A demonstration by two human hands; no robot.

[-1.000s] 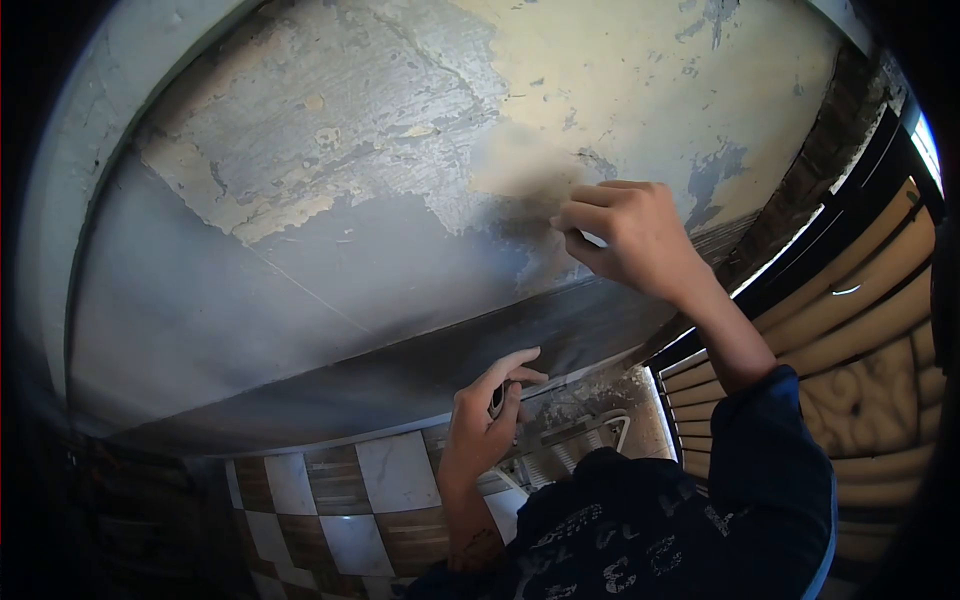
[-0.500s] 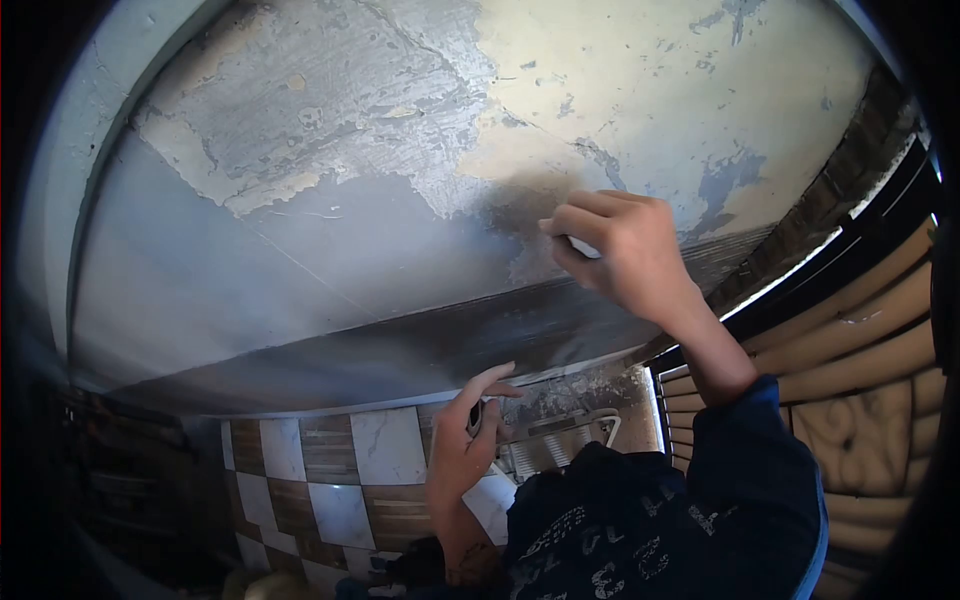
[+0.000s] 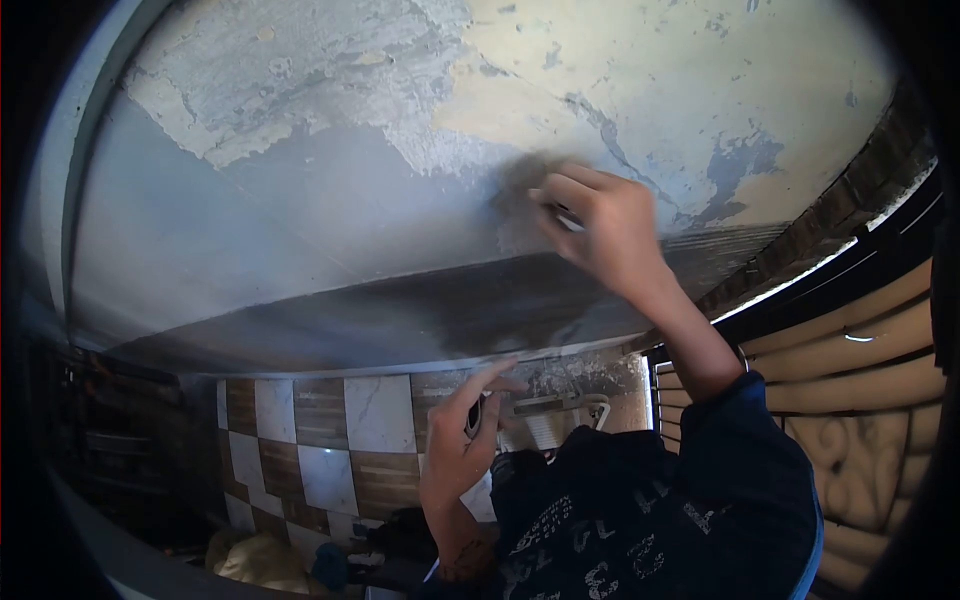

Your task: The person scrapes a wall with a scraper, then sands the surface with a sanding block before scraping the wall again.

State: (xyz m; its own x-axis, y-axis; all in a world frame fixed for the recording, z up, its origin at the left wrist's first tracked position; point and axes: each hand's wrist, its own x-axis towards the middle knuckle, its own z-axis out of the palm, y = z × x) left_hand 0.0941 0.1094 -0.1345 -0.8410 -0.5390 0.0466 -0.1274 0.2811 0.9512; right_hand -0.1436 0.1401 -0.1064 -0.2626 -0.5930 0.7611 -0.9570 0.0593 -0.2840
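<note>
A wall [image 3: 250,215] with peeling yellow and grey paint spans the upper view. My right hand [image 3: 600,225] is raised close to it, beside a dark, blurred patch; its fingers are curled together, and whatever they grip is too hidden to name. Lower down, near the foot of the wall, my left hand [image 3: 465,435] is closed around a small dark object with a pale edge, which I cannot identify. Its forefinger points out toward the wall's base.
Brown and white checkered tiles [image 3: 325,475] cover the floor at lower left. A metal grille with tan panels [image 3: 850,430] stands at the right. A pale ridged object [image 3: 540,428] lies beyond my left hand. Dark clutter fills the left edge.
My right hand has shifted slightly up and left along the wall, still curled. My left hand keeps its grip. The view has tilted a little, and a pale bundle now shows at the bottom left.
</note>
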